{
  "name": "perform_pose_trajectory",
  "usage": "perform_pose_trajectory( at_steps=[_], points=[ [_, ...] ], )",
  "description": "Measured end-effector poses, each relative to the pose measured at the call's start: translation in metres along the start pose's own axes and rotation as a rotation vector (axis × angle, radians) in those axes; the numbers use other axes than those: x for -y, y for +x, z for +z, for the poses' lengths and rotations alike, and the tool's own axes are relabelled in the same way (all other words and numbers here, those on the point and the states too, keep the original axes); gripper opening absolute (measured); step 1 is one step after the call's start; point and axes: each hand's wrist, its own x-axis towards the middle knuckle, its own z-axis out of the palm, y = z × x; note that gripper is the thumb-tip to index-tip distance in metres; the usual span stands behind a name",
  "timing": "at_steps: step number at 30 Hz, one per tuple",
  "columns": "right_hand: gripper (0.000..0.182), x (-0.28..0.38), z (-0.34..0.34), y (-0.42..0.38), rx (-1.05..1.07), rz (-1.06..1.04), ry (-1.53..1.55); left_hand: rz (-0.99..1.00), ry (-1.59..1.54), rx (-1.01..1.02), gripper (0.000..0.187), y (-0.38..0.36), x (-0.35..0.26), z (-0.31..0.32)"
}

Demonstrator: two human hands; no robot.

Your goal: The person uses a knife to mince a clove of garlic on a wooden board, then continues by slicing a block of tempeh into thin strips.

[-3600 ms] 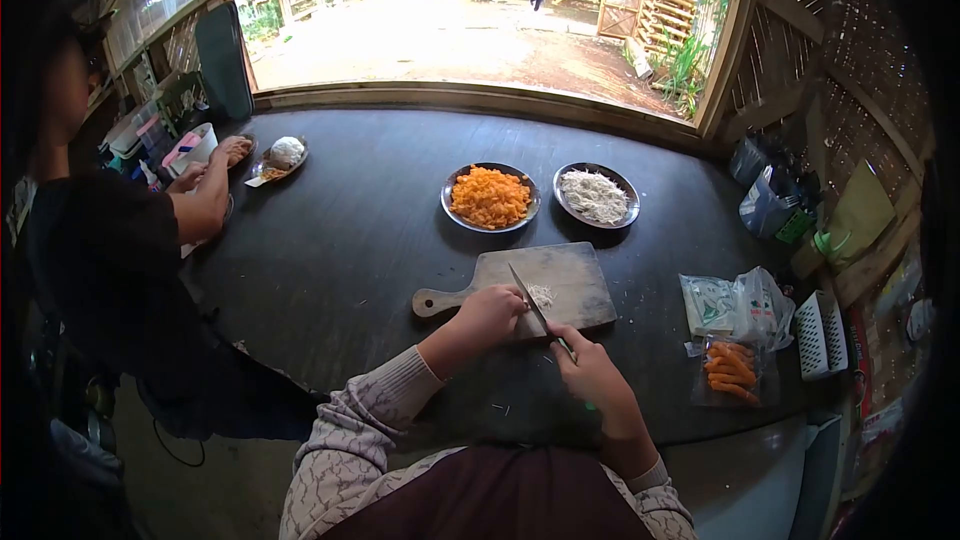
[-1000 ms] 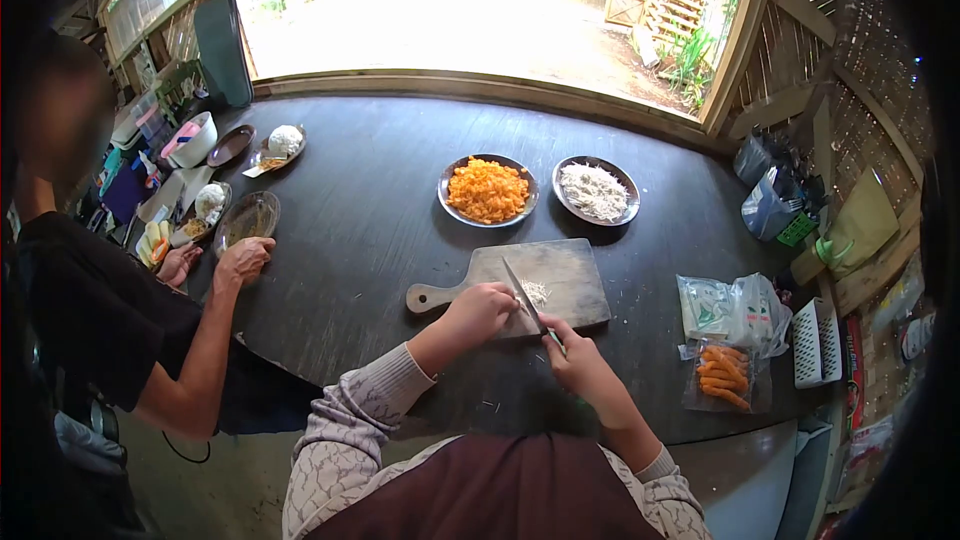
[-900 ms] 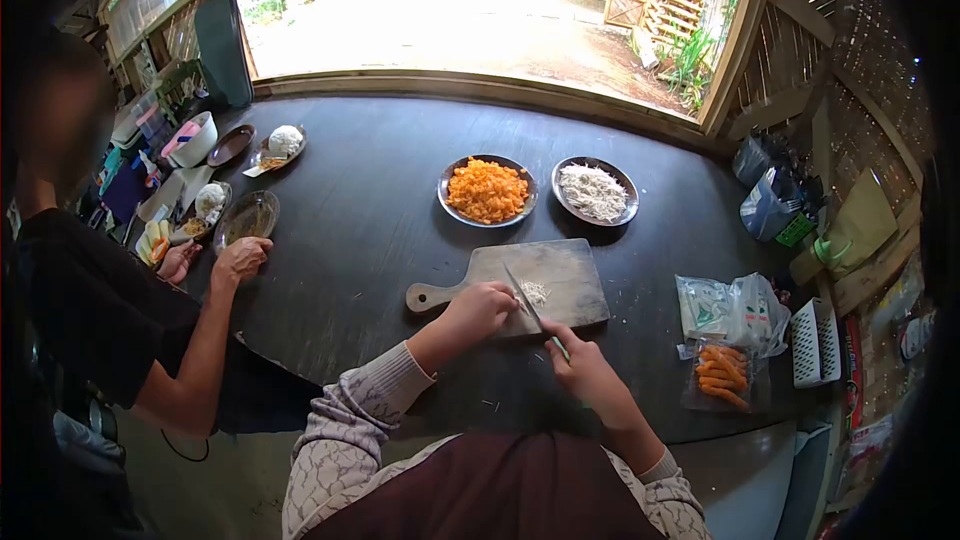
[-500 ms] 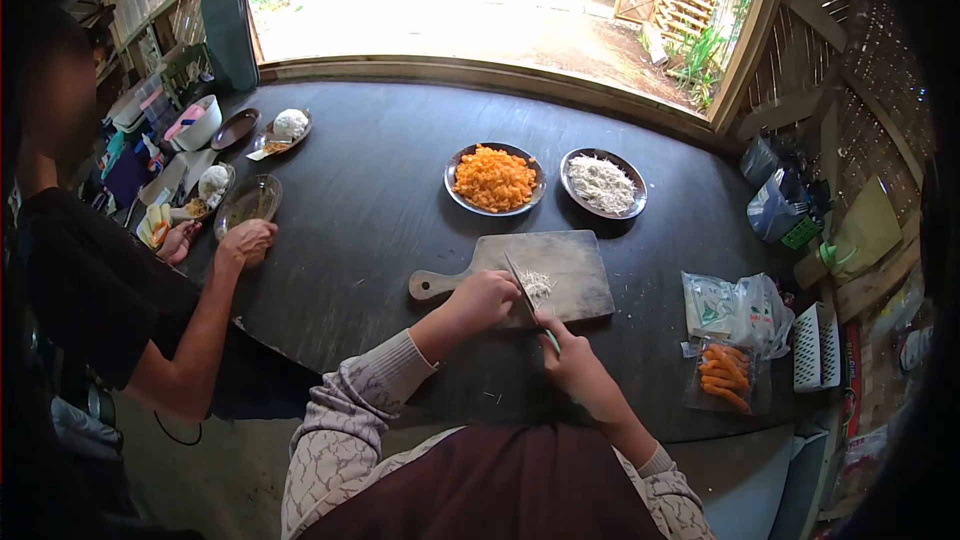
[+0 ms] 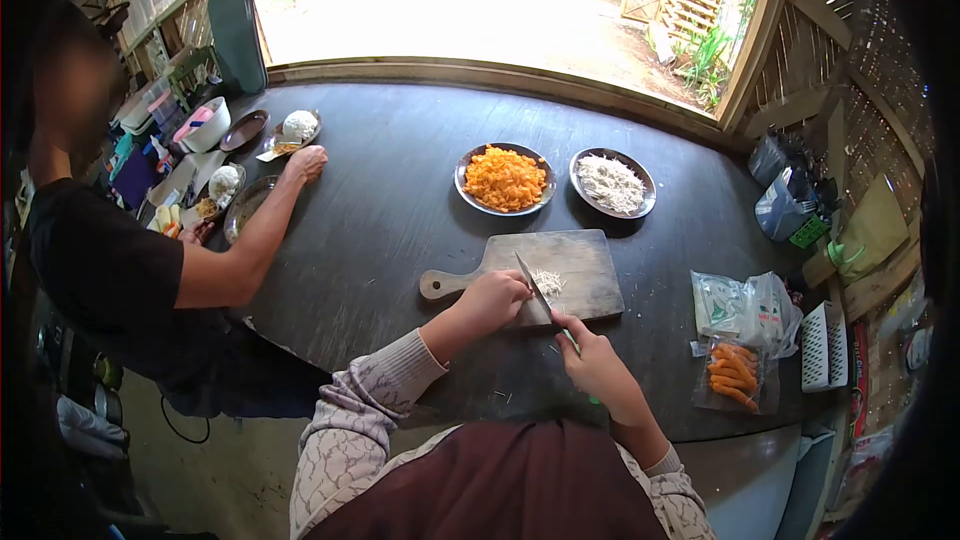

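My right hand (image 5: 600,365) is closed round the handle of a knife (image 5: 535,285), its blade slanting up and left over a wooden cutting board (image 5: 588,265). Close to the left of the blade, my left hand (image 5: 492,300) rests on the board with curled fingers; whatever they hold is hidden. Thin white shreds (image 5: 549,283) lie on the board just right of the blade. Behind the board stand a plate (image 5: 462,185) heaped with chopped orange pieces (image 5: 506,178) and a plate (image 5: 652,202) of white shreds (image 5: 611,183).
At left, a person in a black shirt (image 5: 100,250) reaches a hand (image 5: 307,163) near a plate with a white mound (image 5: 299,125). To the right lie a bag of carrots (image 5: 733,376), plastic packets (image 5: 745,310) and a white perforated basket (image 5: 823,348).
The other person's hand has moved from the nearer plate up to the plate with the white mound. My hands stay at the board, the knife tilting slightly; the whole view has shifted a little.
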Motion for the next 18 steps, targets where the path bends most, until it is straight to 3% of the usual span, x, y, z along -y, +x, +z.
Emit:
perform_pose_trajectory(
  at_steps=[13,18],
  points=[
    [0.035,-0.004,0.009,0.002,-0.032,-0.015,-0.009,-0.02,0.059,-0.004,0.014,-0.002,-0.002,0.001],
    [0.031,-0.03,0.028,0.027,-0.185,-0.307,-0.009,0.002,0.063,0.001,0.015,-0.001,-0.004,-0.001]
  ],
)
